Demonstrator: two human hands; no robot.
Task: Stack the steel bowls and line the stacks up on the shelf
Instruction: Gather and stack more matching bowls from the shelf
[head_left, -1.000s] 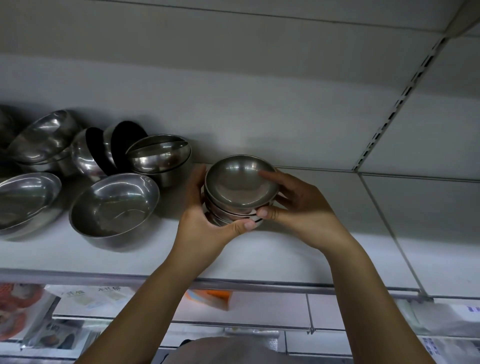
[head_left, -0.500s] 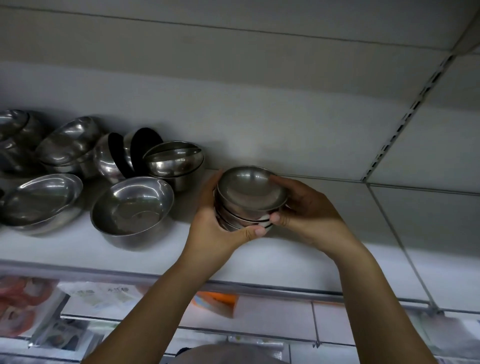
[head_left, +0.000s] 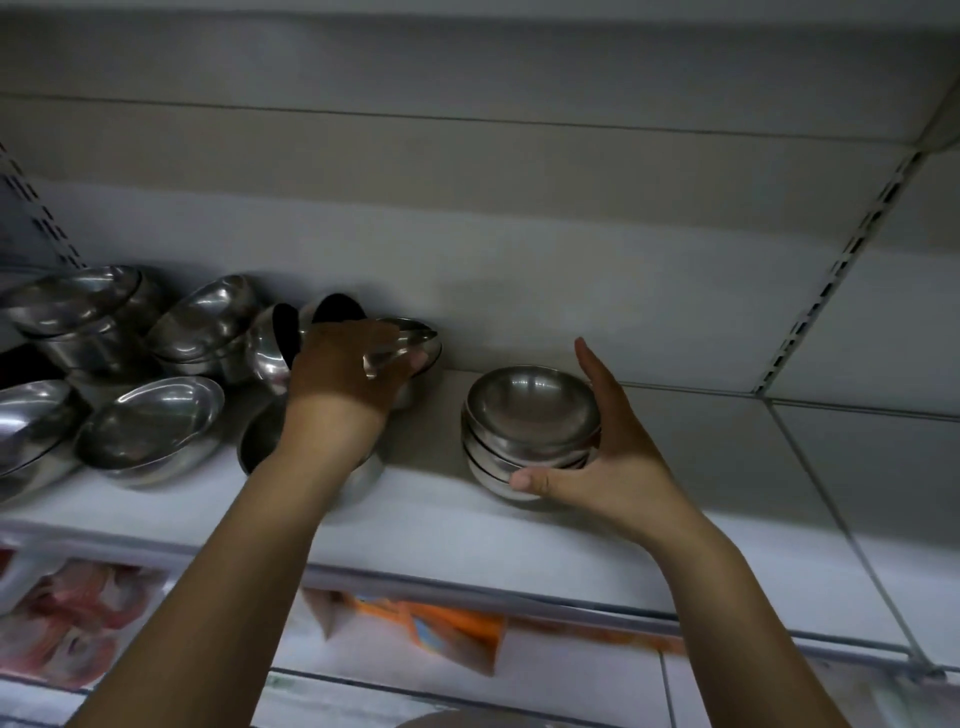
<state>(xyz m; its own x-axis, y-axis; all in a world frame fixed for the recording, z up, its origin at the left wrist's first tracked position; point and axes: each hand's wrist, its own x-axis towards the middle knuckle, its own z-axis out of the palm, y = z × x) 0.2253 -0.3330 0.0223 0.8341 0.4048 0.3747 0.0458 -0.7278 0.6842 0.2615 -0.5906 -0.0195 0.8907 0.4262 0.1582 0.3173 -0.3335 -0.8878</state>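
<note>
A stack of small steel bowls (head_left: 530, 410) stands on the white shelf (head_left: 675, 467), right of the middle. My right hand (head_left: 613, 467) cups it from the right, thumb pressed on the front of the lowest bowl, fingers up along its far side. My left hand (head_left: 348, 374) reaches back left, fingers curled over the rim of a steel bowl (head_left: 415, 338) by the back wall; the view there is blurred. Another bowl (head_left: 260, 436) lies partly hidden under my left forearm.
Loose and stacked steel bowls crowd the shelf's left: a large bowl (head_left: 156, 431), one at the edge (head_left: 31, 415), tilted stacks (head_left: 78, 306) at the back. Bare shelf runs right of the stack to a slotted upright (head_left: 831, 291). Packaged goods (head_left: 441, 634) lie on the shelf below.
My left hand has let go of the small stack and moved left and back onto a bowl by the wall. The right hand stays on the stack, which now stands on the shelf.
</note>
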